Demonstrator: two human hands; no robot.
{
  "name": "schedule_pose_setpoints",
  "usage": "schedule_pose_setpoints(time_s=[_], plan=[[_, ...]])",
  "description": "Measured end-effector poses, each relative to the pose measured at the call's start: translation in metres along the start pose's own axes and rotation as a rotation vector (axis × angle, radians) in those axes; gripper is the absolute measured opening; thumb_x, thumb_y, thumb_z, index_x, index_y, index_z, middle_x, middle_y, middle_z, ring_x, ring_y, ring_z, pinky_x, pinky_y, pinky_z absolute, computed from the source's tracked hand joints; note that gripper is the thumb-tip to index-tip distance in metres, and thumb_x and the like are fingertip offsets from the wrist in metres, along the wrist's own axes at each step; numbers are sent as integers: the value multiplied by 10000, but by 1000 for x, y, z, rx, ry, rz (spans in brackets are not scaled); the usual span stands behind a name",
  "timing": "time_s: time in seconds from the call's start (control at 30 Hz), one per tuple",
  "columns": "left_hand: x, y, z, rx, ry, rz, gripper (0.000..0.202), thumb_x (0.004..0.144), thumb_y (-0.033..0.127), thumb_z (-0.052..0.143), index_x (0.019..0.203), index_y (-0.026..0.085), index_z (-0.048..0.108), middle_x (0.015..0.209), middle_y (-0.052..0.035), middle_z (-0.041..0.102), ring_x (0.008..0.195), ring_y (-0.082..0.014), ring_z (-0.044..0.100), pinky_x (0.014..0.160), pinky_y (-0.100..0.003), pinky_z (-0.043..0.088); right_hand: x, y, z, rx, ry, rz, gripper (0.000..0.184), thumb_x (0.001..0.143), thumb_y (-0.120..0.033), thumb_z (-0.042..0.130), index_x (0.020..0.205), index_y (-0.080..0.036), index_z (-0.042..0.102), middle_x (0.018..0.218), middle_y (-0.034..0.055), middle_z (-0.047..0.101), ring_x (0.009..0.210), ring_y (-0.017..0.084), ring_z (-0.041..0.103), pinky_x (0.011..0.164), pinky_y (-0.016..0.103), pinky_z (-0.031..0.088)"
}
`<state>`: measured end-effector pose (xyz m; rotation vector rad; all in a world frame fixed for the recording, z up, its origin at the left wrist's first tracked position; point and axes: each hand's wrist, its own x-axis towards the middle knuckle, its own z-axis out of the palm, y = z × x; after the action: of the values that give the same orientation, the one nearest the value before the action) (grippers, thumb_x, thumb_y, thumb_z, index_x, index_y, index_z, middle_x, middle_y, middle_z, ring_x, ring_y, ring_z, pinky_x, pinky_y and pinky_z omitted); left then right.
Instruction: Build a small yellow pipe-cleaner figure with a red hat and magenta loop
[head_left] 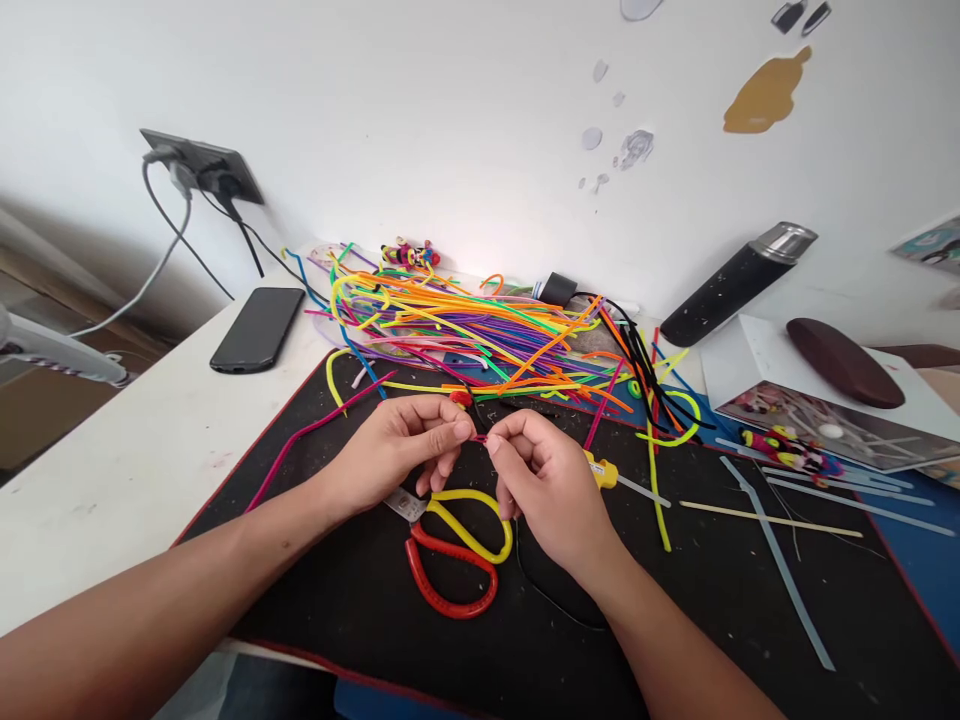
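My left hand and my right hand meet over the black mat, thumbs and forefingers pinched. A short dark-pink pipe cleaner spans the small gap between the fingertips, with an end in each hand. Just behind my left fingers shows a small red fuzzy piece, partly hidden; whether I hold it I cannot tell. Below the hands lie scissors with one yellow and one red handle, their blades partly under my left hand. Behind my right hand a yellow tool, probably a glue gun, is mostly covered.
Colourful pipe cleaners are heaped along the wall. A phone lies at left. On the right are a black flask, a white box bearing a maroon case, a small figure and translucent glue sticks.
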<state>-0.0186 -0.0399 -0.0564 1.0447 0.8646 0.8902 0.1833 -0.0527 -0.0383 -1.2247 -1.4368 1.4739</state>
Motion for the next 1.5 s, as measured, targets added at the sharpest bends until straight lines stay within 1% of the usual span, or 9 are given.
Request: schedule_pose_setpoints(time_s=[0.3,0.73,0.93,1.07,1.17,1.23,1.3,1.37,1.5], plan=[[0,8,5,9,-12,-64,450,836,543,893,909,156,674,580,52,636,445,-73,577,403,-129,454,0,0,-1,-14,2,-13,205,974,-406,657,897,-223,606,559,-91,530,421,106,534,421,196,409],[-1,12,8,96,-13,-79,413,860,524,847,868,164,644,581,58,626,447,-61,566,419,-126,451,0,1,-3,-118,-13,-36,172,985,-372,615,904,-220,614,577,-80,537,447,113,550,446,209,401],[-2,12,7,173,-20,-69,403,863,528,820,856,171,634,577,54,612,455,-73,557,425,-145,439,-1,6,-3,-264,6,-94,131,977,-330,610,892,-230,624,593,-68,544,477,121,557,469,229,392],[-2,15,8,244,-6,-90,393,854,529,799,864,177,625,557,67,576,439,-76,513,415,-158,398,0,6,-3,-302,8,-117,119,975,-312,610,889,-232,631,587,-68,539,477,123,561,468,230,389],[-3,19,7,307,7,-80,355,869,514,750,867,179,631,560,79,534,449,-73,455,431,-170,361,1,1,-7,-277,29,-130,124,972,-312,618,883,-228,635,573,-70,533,465,122,558,463,229,392],[-3,19,7,384,17,-63,317,877,487,717,858,180,641,582,76,523,478,-78,436,456,-182,345,1,-2,-10,-216,68,-133,145,980,-335,626,884,-226,627,570,-71,540,451,120,557,457,226,400],[-4,18,8,516,21,-48,274,884,451,686,842,183,655,602,64,535,509,-91,444,480,-198,336,2,-3,-14,-140,110,-122,172,992,-366,632,894,-226,614,566,-74,545,434,118,555,449,222,410],[-5,15,9,705,7,-30,237,904,413,648,835,188,678,618,46,575,533,-108,480,505,-217,340,3,-4,-15,-93,125,-108,189,1001,-385,637,901,-227,608,559,-78,541,423,117,551,442,217,413],[-7,10,11,1126,-21,20,200,947,321,591,901,205,747,659,12,676,569,-146,575,560,-261,349,2,-2,-13,-107,85,-114,195,1008,-376,643,888,-225,613,588,-71,536,443,112,550,453,221,406]])
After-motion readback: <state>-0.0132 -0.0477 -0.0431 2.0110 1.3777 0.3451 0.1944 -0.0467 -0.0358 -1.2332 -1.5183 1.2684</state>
